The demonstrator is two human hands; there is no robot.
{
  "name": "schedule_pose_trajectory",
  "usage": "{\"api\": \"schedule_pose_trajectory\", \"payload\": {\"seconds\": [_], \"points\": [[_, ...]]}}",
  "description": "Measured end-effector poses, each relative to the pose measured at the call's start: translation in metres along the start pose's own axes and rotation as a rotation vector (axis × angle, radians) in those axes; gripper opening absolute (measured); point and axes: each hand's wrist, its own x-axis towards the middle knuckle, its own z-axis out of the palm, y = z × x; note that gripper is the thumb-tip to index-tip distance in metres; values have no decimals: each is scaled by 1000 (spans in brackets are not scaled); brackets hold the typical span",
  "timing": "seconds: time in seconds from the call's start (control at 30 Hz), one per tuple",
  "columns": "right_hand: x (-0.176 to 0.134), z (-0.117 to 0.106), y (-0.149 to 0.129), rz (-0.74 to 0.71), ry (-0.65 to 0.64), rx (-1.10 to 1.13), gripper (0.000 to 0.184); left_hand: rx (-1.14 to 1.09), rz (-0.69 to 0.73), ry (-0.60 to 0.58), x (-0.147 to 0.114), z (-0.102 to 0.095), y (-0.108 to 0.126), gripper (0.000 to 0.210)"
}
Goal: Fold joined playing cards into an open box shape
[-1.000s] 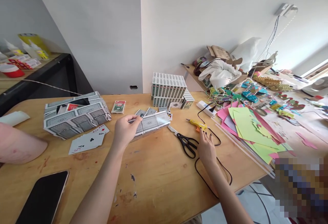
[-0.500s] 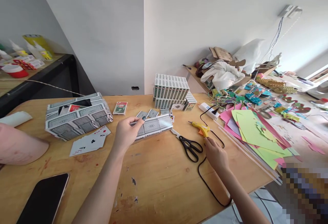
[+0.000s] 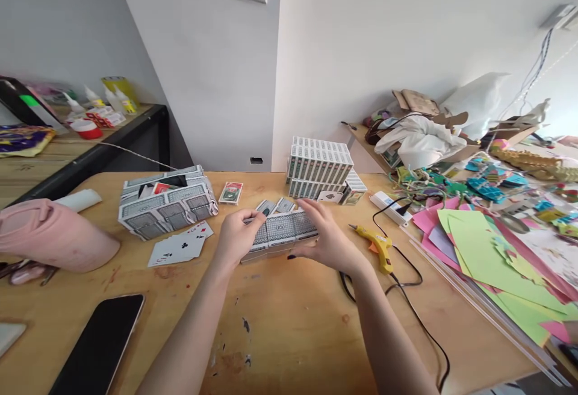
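Observation:
A long strip of joined grey-backed playing cards (image 3: 280, 230) lies on the wooden table, its near side standing up like a low edge. My left hand (image 3: 238, 235) pinches its left end, thumb on top. Around the right end, my right hand (image 3: 332, 239) is spread, fingertips at the far edge and thumb near the front edge; I cannot tell how firmly it touches. To the right lies a yellow glue gun (image 3: 379, 247) with a black cord. Loose cards (image 3: 284, 205) lie behind the strip. Most of the scissors are hidden by my right hand.
A card-covered box (image 3: 165, 205), fanned cards (image 3: 178, 249) and a card pack (image 3: 231, 192) are on the left. Stacked card packs (image 3: 320, 166) stand at the back. A phone (image 3: 99, 344), pink tumbler (image 3: 58, 235), power strip (image 3: 391, 207) and coloured paper (image 3: 481, 256) lie around.
My right hand has let go of the glue gun, leaving it on the table, and moved left to the card strip. My left hand stays on the strip. The view has turned left.

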Motion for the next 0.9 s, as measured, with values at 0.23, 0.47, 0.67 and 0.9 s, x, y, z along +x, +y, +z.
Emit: {"api": "schedule_pose_trajectory", "payload": {"seconds": [0.23,0.47,0.67,0.9], "points": [[25,22,0,-54,-16,32,59,-13,-11,23,5,-6,-5,30],[28,29,4,-68,47,75,54,-67,92,-28,8,-10,-5,34],[30,31,5,-14,41,76,54,178,239,-367,6,-41,-14,70],[32,31,5,12,3,78,54,212,218,-452,9,-54,-28,75]]}}
